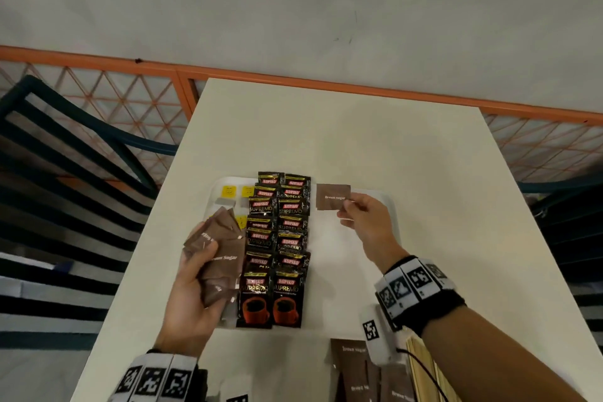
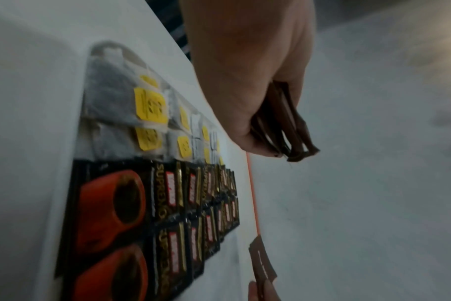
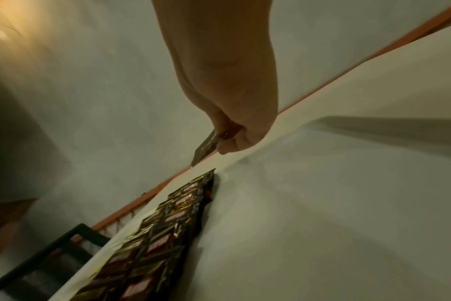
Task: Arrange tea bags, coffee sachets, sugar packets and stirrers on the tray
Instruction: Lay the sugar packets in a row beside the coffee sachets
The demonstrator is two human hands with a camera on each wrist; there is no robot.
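White surface (image 1: 342, 127); white tray (image 1: 368, 258) on it. Coffee sachets (image 1: 277, 248) in two overlapping columns down tray middle, tea bags (image 2: 111, 101) on tray beside sachets. Left hand (image 1: 192, 297) gripping fanned sugar packets (image 1: 218, 258) above tray's left edge. Right hand (image 1: 365, 222) pinching single sugar packet (image 1: 332, 196) over tray's far side, just right of sachets.

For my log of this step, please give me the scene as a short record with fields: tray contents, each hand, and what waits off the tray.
tray: white, on the table
coffee sachets: two overlapping columns along the tray middle
tea bags: left of the coffee, yellow tags
left hand: holds a bundle of sugar packets
right hand: pinches a single sugar packet above the tray's far right part
off tray: spare sugar packets, wooden stirrers
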